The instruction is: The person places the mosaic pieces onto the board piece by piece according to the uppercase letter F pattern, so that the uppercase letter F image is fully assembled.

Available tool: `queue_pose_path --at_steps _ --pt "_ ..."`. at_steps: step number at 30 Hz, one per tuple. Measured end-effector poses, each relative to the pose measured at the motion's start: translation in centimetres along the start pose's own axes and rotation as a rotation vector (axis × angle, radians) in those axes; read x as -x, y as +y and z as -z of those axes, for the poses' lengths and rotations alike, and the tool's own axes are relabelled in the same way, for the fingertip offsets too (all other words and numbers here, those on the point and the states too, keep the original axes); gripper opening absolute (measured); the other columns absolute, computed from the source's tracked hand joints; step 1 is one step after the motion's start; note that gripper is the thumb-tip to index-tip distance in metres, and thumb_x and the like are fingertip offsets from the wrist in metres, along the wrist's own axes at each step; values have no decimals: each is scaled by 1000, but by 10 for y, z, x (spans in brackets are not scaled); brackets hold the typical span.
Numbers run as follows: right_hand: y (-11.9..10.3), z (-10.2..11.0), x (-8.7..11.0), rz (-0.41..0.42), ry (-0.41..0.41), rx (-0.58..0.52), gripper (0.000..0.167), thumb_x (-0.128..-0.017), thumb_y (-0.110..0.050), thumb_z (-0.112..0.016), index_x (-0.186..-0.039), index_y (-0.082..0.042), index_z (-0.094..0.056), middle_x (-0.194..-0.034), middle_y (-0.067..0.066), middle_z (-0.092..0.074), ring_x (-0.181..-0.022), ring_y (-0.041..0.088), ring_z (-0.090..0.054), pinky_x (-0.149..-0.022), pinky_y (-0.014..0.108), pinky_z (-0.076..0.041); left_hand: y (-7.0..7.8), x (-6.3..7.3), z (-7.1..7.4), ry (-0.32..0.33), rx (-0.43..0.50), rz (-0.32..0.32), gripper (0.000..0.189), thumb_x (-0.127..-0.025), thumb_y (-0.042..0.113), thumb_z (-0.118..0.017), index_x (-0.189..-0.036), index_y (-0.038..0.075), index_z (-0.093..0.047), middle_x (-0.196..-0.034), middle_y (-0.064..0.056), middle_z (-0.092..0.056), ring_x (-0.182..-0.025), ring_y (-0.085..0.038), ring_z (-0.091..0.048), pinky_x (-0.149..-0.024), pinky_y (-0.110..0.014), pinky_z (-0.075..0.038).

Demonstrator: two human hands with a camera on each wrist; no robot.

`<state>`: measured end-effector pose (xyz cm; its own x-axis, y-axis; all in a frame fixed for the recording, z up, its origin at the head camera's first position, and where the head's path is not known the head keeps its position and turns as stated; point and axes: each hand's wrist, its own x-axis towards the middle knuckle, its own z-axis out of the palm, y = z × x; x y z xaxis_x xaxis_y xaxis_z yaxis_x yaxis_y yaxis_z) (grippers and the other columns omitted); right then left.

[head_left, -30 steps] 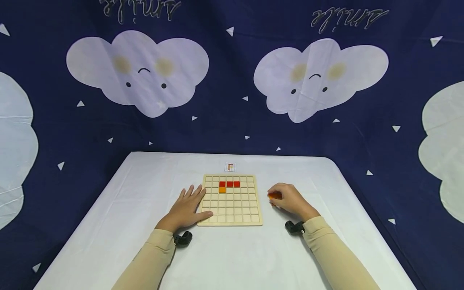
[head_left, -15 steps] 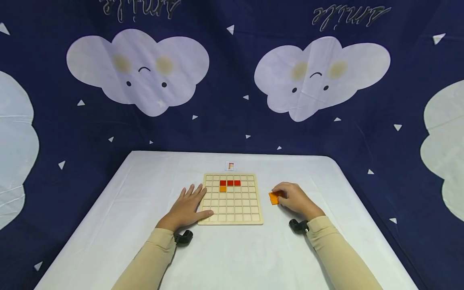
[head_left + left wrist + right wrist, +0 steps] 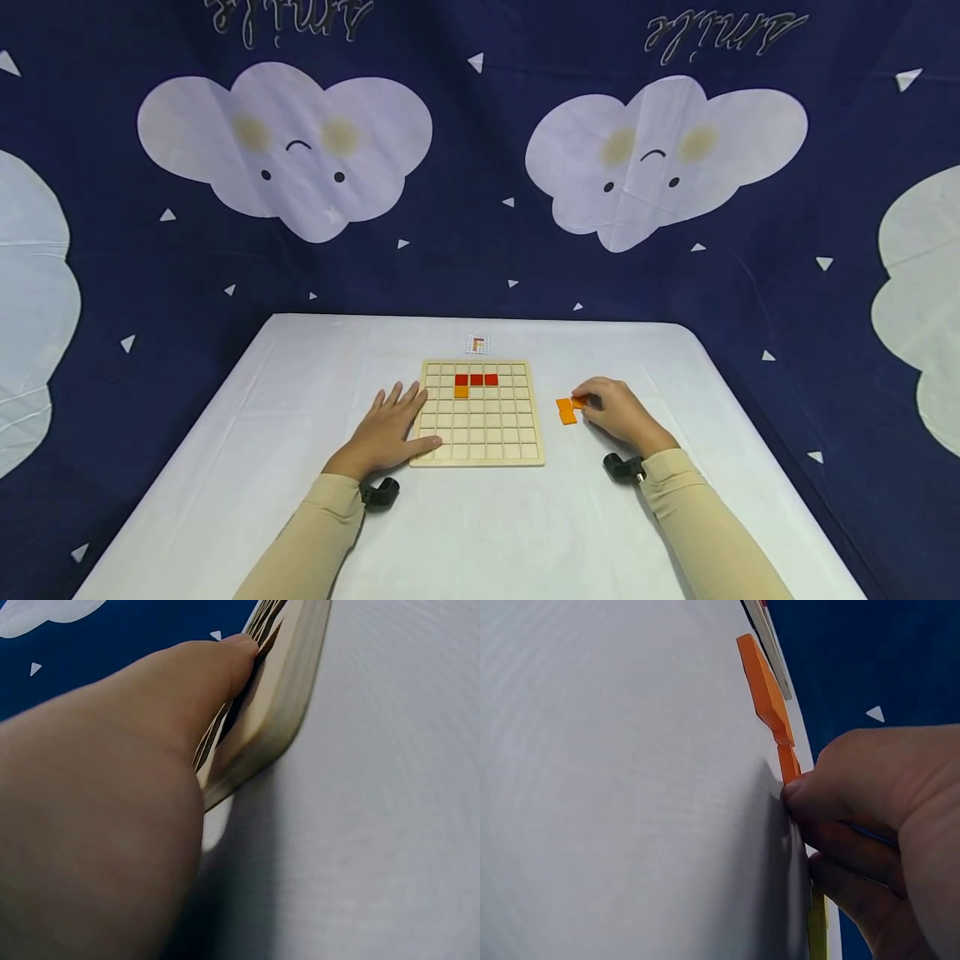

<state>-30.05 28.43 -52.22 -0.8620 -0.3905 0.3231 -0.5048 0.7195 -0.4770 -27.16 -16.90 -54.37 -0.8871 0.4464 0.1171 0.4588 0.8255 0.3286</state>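
Observation:
A square wooden grid board (image 3: pixel 491 425) lies flat on the table. My left hand (image 3: pixel 384 429) rests on its left side with fingers spread; the left wrist view shows the thumb (image 3: pixel 217 671) over the board's rim. Several red tiles (image 3: pixel 476 380) form a row in the upper grid, with one orange tile (image 3: pixel 461 392) below the leftmost. Right of the board, my right hand (image 3: pixel 615 412) pinches an orange tile (image 3: pixel 578 402) low at the table. Two loose orange tiles (image 3: pixel 566 415) lie beside its fingertips. Under that hand, the right wrist view shows a yellowish piece (image 3: pixel 817 930), partly hidden.
A small printed card (image 3: pixel 477 344) with a grid pattern lies behind the board. The white-covered table (image 3: pixel 480 533) meets a dark blue cloth (image 3: pixel 480 267) with clouds at its back edge. A black wrist camera (image 3: pixel 622 468) sits on the right wrist.
My right hand has shifted a little to the right. Orange tiles formerly covered by its fingers now lie exposed on the table. The left hand stays on the board.

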Motion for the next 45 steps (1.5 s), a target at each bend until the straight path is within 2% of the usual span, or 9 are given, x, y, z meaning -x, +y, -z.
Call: queue_pose_path --at_steps 7,15,25,36,45 --pt "-4 -1 0 -10 -8 27 27 -86 8 -79 -111 -2 -79 -113 9 -75 -112 33 -68 -102 52 -52 4 1 3 -2 -8 -4 103 -94 77 -55 -165 5 -33 -171 -15 -22 -157 -43 -12 -124 -60 -4" --pt "-6 -2 -3 -11 19 32 28 -85 8 -80 -111 -2 -79 -111 9 -75 -110 32 -69 -101 52 -53 7 1 7 -41 -23 13 103 -95 76 -55 -165 4 -33 -171 -16 -22 -157 -44 -11 -124 -60 -4" --pt "-21 -6 -21 8 34 -22 31 -84 7 -78 -114 0 -78 -107 5 -73 -95 22 -67 -87 43 -59 5 1 4 -7 -12 2 103 -94 75 -56 -163 2 -35 -170 -19 -25 -156 -47 -14 -124 -62 -6" --pt "-45 -24 -48 22 -38 -53 31 -87 2 -77 -118 -2 -78 -110 1 -72 -97 20 -66 -88 40 -58 8 0 9 -70 -26 34 104 -94 76 -55 -166 6 -30 -172 -14 -19 -157 -42 -8 -125 -58 -2" --pt "-67 -46 -66 74 -108 -52 33 -87 -1 -77 -119 -3 -77 -113 2 -71 -94 14 -64 -86 35 -56 6 -1 8 -75 -28 42 105 -94 79 -52 -167 8 -29 -173 -12 -18 -158 -39 -6 -125 -57 0"
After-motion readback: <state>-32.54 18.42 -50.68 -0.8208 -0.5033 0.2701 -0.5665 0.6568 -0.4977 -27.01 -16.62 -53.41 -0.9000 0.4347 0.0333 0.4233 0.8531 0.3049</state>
